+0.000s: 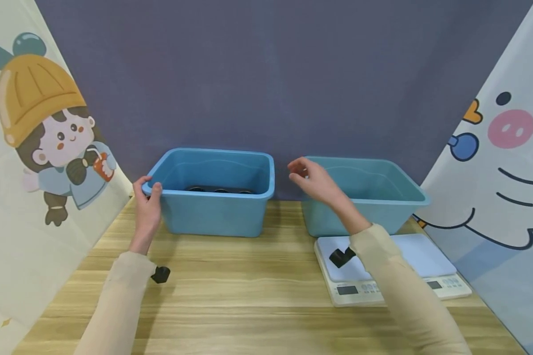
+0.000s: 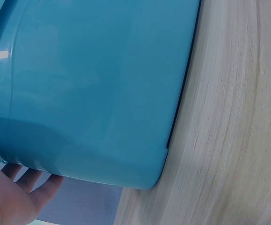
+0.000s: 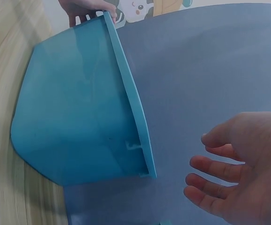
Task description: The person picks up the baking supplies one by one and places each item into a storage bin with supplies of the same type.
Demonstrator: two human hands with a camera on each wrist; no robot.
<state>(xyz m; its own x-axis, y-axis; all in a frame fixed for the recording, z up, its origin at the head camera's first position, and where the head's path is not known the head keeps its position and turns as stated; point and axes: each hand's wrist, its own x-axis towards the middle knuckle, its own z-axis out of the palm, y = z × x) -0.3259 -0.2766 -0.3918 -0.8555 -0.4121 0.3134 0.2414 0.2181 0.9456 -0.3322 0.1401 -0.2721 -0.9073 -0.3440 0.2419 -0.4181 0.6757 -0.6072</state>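
Note:
A blue plastic bin (image 1: 213,214) stands at the back left of the table, with several dark round-topped items (image 1: 219,190) low inside it, mostly hidden by the front wall. My left hand (image 1: 147,209) grips its left end, thumb over the rim and fingers around the outside, as the left wrist view also shows below the bin's wall (image 2: 93,93). Between the two bins my right hand (image 1: 313,181) hovers in the air, holding nothing, its fingers loosely bent. In the right wrist view that hand (image 3: 238,168) is apart from the blue bin's rim (image 3: 130,89).
A paler teal bin (image 1: 351,217) stands at the back right, behind the right hand. In front of it lie white digital scales (image 1: 426,256), partly covered by the right forearm. A dark cloth (image 1: 266,74) hangs behind, and printed panels flank the wooden table (image 1: 231,296).

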